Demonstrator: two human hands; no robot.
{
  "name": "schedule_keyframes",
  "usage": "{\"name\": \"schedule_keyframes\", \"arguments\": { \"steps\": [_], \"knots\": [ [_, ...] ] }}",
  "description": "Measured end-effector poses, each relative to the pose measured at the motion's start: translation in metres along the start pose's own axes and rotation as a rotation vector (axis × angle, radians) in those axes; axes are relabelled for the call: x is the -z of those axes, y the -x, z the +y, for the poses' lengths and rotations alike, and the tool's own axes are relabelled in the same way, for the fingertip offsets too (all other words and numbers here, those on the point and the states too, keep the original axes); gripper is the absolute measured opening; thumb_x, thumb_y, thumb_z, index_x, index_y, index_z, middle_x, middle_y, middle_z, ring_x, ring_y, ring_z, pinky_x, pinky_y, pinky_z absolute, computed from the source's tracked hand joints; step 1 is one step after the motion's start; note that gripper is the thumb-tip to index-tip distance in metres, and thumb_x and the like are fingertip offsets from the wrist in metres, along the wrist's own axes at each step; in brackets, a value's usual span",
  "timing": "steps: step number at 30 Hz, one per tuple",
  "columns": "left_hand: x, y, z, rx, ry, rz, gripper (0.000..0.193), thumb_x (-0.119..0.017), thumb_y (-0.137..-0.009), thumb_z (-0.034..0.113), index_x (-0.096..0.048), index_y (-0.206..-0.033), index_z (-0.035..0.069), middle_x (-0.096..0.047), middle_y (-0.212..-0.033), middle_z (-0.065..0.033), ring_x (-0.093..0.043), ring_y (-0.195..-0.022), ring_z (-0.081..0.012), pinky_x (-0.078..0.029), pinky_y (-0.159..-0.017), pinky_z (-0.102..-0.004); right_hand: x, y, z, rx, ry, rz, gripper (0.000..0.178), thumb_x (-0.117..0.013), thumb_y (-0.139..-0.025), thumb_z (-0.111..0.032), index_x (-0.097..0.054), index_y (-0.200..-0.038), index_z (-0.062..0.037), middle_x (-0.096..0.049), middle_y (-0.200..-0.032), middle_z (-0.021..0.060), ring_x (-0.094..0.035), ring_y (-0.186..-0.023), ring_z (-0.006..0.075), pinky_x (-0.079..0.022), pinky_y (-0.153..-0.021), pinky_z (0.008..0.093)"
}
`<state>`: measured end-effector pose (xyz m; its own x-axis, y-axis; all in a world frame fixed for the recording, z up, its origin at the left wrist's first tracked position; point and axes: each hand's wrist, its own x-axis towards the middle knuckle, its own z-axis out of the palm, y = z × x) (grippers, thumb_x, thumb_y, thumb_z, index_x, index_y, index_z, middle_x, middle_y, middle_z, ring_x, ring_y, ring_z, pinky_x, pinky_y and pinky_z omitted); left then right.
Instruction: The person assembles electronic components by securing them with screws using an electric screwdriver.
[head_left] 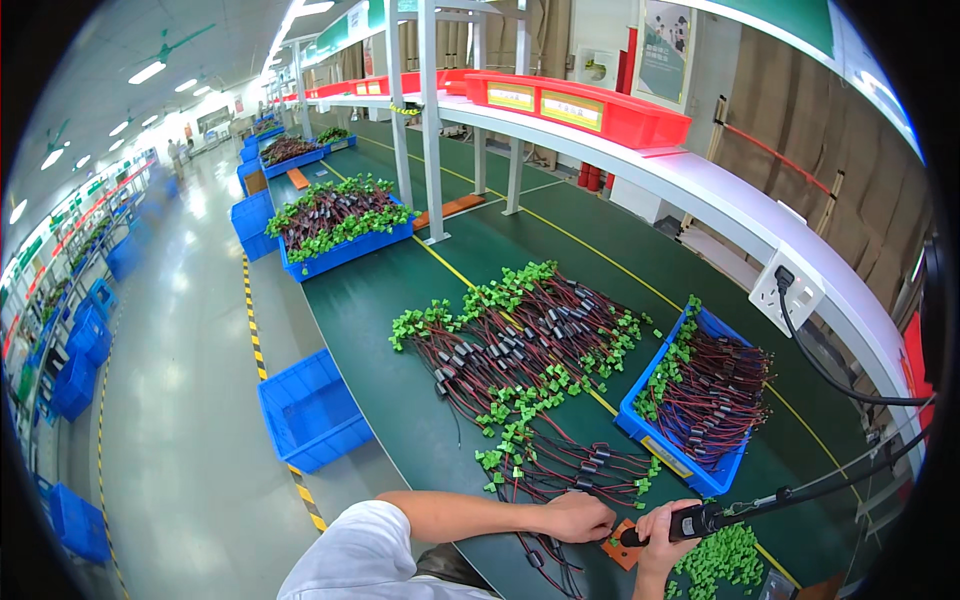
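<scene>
My left hand [580, 517] is closed at the edge of an orange block [621, 545] on the green bench; what its fingers pinch is hidden. Wires run close beside that hand. In my right hand [660, 538] is a black corded hand tool [690, 523], its rounded dark end pointing left over the block. Red-and-black wire harnesses [595, 462] with black sleeves and green connectors lie just beyond my left hand. A larger heap of such harnesses [520, 335] spreads farther out. Loose green connectors [722, 560] are piled right of my right hand.
A blue bin [683, 466] of harnesses stands at right, and another full blue bin [350, 252] farther left. A blue crate [312, 410] sits beside the bench's left edge. The tool's cable [850, 465] stretches up right. A white shelf [740, 190] with red trays [580, 103] runs behind.
</scene>
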<state>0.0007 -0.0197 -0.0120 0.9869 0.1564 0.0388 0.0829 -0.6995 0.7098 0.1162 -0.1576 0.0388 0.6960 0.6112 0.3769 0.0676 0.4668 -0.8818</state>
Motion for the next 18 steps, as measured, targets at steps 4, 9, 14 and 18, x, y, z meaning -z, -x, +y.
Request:
{"name": "schedule_keyframes", "arguments": {
  "steps": [4, 9, 14, 18],
  "knots": [
    [-0.001, 0.001, -0.001, -0.008, 0.003, -0.009, 0.022, -0.063, -0.098, 0.027, -0.069, -0.096, 0.007, -0.071, -0.082, -0.0184, -0.071, -0.081, -0.0423, -0.054, -0.069, -0.0542, 0.008, 0.001, -0.001, 0.043, -0.043, -0.018, 0.021, -0.064, -0.101, -0.005, -0.048, -0.113, -0.0067, -0.047, -0.066, 0.0030, -0.047, -0.049, 0.0111, -0.045, -0.049, 0.0296],
    [0.004, 0.004, -0.005, -0.071, 0.053, -0.001, 0.027, -0.064, -0.101, 0.031, -0.069, -0.095, 0.005, -0.071, -0.081, -0.0185, -0.071, -0.082, -0.0420, -0.054, -0.070, -0.0526, 0.002, -0.013, -0.054, 0.192, -0.081, -0.086, 0.010, -0.065, -0.101, -0.002, -0.056, -0.103, -0.0050, -0.058, -0.073, 0.0096, -0.053, -0.057, 0.0207, -0.052, -0.057, 0.0389],
    [0.003, 0.001, -0.015, -0.212, 0.253, -0.016, 0.035, -0.069, -0.101, 0.034, -0.072, -0.094, 0.000, -0.072, -0.081, -0.0172, -0.072, -0.081, -0.0387, -0.054, -0.071, -0.0486, 0.016, -0.017, -0.053, 0.192, -0.051, -0.045, 0.014, -0.066, -0.098, 0.002, -0.055, -0.102, -0.0065, -0.056, -0.074, 0.0077, -0.051, -0.057, 0.0185, -0.051, -0.057, 0.0358],
    [0.008, -0.002, -0.017, -0.203, 0.264, -0.106, 0.035, -0.072, -0.100, 0.033, -0.073, -0.092, -0.002, -0.073, -0.082, -0.0158, -0.072, -0.080, -0.0339, -0.054, -0.071, -0.0455, 0.021, -0.021, -0.052, 0.211, -0.039, -0.006, 0.014, -0.065, -0.099, 0.002, -0.055, -0.102, -0.0067, -0.056, -0.074, 0.0064, -0.051, -0.057, 0.0176, -0.051, -0.056, 0.0352]
  ]
}}
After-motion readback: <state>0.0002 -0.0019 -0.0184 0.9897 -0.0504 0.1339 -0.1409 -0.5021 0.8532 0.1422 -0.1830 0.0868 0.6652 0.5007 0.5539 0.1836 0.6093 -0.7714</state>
